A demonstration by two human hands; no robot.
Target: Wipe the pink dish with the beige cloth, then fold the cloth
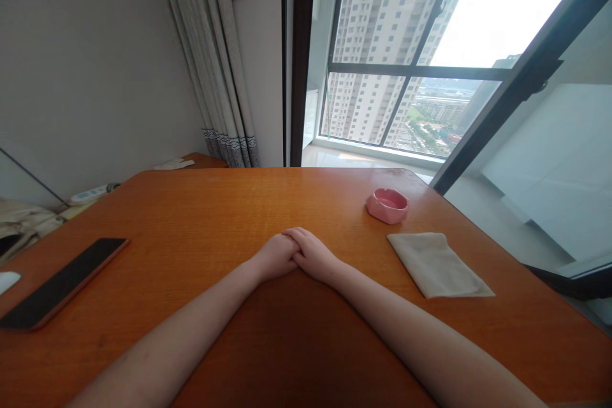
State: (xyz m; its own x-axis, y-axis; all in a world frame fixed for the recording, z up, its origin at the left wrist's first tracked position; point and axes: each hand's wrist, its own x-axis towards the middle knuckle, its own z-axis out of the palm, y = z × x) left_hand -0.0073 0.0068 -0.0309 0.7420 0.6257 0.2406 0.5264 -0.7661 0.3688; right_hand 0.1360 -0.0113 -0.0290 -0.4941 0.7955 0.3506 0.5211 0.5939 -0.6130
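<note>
My left hand (276, 257) and my right hand (315, 256) are clasped together on the wooden table (215, 204), near its middle. The right hand's fingers lie over the left hand, and both are closed around each other; no other object shows between them. To the right of my hands lies a folded beige cloth (437, 266), flat on the tabletop. Behind the cloth stands a pink faceted ashtray (387, 206), with nothing visible inside it. Neither hand touches the cloth or the ashtray.
A long flat black slab with a reddish edge (64, 284) lies at the table's left, beside a rounded white object (8, 281) cut off by the frame. Past the left edge sits a white power strip (90, 194). A curtain (210, 64) and a large window (411, 70) are beyond.
</note>
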